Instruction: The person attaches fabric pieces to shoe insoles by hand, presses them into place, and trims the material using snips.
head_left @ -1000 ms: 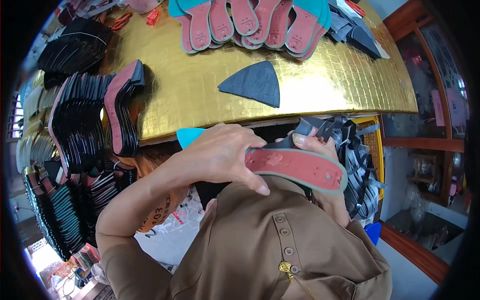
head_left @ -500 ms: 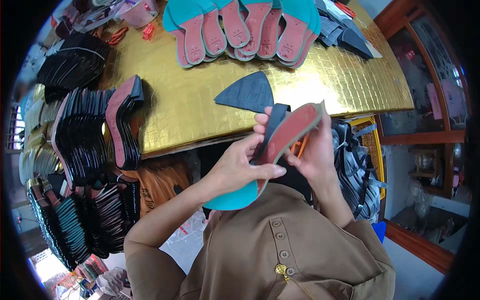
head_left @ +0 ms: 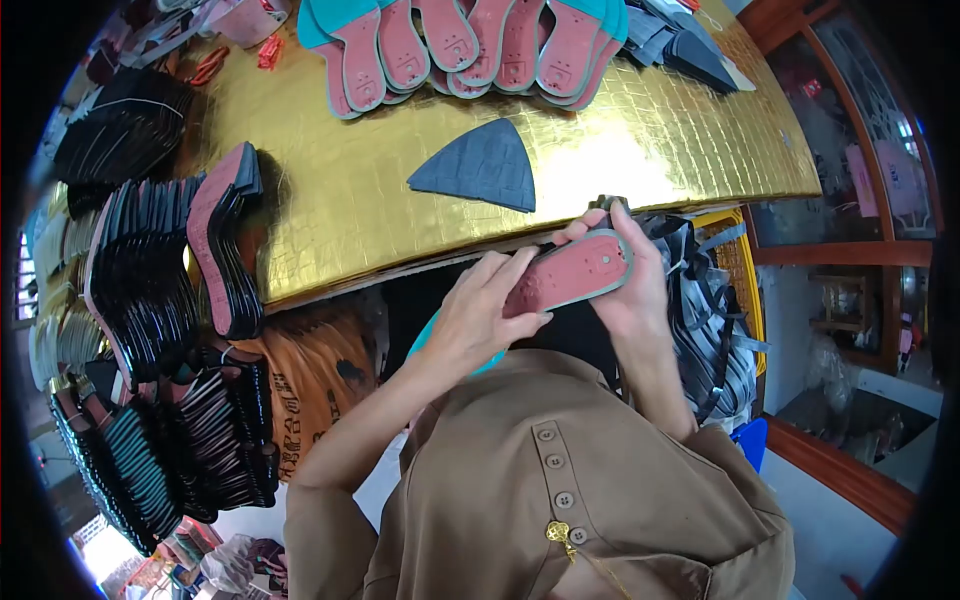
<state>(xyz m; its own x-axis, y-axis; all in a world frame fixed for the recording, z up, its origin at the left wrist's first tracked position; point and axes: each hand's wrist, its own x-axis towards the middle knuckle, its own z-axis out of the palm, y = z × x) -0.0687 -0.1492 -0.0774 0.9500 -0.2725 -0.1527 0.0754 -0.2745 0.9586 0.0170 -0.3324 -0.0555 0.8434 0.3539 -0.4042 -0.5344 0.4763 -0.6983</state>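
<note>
A shoe insole (head_left: 572, 272), pink at the heel and teal at the forefoot, is held between both hands in front of my body, just off the table edge. My left hand (head_left: 480, 312) wraps round its middle, thumb on top, hiding much of the join. At the heel end my right hand (head_left: 637, 275) grips the rim, fingers curled behind it. A small dark piece (head_left: 607, 202) shows at the right fingertips; its kind is unclear. On the table beyond the hands lies a dark, roughly triangular piece of material (head_left: 480, 165).
Pink-and-teal insoles (head_left: 515, 45) lie overlapped at the back of the gold table (head_left: 330, 200). Dark scraps (head_left: 690, 58) are at its right. Stacked black-edged insoles (head_left: 150, 285) stand on the left, above an orange bag (head_left: 315, 385). A yellow crate (head_left: 745, 275) with black straps stands right.
The insole has turned so its pink heel face is toward me, and the dark strip along it is no longer seen. The orange item by my right hand is now out of sight.
</note>
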